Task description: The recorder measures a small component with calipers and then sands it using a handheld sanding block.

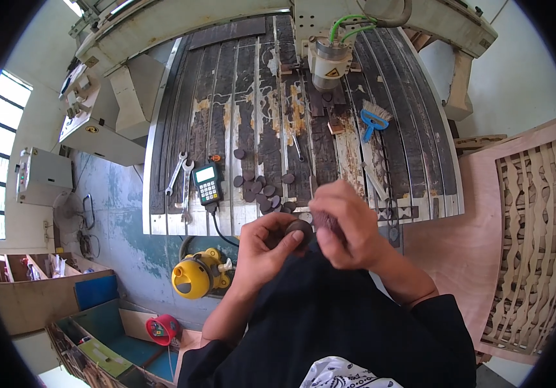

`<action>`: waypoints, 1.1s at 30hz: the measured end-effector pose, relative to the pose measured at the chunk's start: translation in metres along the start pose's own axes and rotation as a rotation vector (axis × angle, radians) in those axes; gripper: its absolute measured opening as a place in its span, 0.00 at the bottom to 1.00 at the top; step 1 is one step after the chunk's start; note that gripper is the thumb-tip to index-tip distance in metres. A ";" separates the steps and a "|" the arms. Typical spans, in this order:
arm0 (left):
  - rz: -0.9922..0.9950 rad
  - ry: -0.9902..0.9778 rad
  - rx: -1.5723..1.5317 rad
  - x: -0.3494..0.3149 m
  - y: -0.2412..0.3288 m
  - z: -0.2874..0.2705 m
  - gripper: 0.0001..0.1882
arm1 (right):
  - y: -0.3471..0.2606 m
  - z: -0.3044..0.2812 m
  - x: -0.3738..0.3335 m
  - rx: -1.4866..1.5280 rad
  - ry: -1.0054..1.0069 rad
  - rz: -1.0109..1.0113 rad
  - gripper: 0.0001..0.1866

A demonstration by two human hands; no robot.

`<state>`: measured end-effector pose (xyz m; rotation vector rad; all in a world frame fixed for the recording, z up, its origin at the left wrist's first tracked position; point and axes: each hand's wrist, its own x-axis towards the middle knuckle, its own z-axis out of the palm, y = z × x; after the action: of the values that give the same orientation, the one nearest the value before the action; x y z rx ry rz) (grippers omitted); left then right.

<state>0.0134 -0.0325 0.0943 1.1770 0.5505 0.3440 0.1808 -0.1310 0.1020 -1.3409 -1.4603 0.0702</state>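
Observation:
My left hand (pixel 268 244) is closed around a dark round wooden disc (pixel 299 231), with the thumb lying across its face. Close beside it, my right hand (pixel 349 223) is curled with the fingers bent in. A dark brown piece (pixel 326 224) shows between its fingers and thumb; its kind is hard to tell. Both hands are in front of my body, over the near edge of the machine bed (pixel 252 223). Just beyond them, several similar dark discs (pixel 269 190) lie in a loose heap on the bed, and a single disc (pixel 239 154) lies farther off.
Left of the discs lie a handheld controller (pixel 207 184) with a cable and two spanners (pixel 181 178). The machine's spindle head (pixel 327 64) stands over the far bed, near a blue brush (pixel 375 119). A yellow vacuum (pixel 194 277) stands on the floor at left; carved wooden panels (pixel 526 239) are at right.

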 end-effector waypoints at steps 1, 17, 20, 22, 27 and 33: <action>0.023 0.006 -0.016 -0.001 -0.002 0.001 0.10 | -0.006 0.002 -0.001 0.012 -0.018 -0.025 0.18; -0.035 -0.028 0.001 -0.001 0.002 0.006 0.09 | -0.007 -0.003 -0.011 0.049 -0.096 0.131 0.16; -0.037 -0.038 -0.007 -0.001 0.002 0.006 0.10 | -0.007 -0.004 -0.012 0.051 -0.088 0.142 0.16; -0.034 -0.044 -0.006 -0.001 0.002 0.006 0.10 | -0.007 -0.004 -0.012 0.057 -0.084 0.147 0.16; -0.028 -0.067 -0.010 0.000 0.001 0.006 0.10 | -0.008 -0.004 -0.013 0.050 -0.071 0.151 0.15; -0.032 -0.047 -0.016 -0.002 -0.001 0.007 0.10 | -0.008 -0.003 -0.013 0.057 -0.071 0.163 0.15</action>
<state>0.0159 -0.0386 0.0959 1.1563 0.5247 0.2924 0.1748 -0.1451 0.1001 -1.4207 -1.3953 0.2656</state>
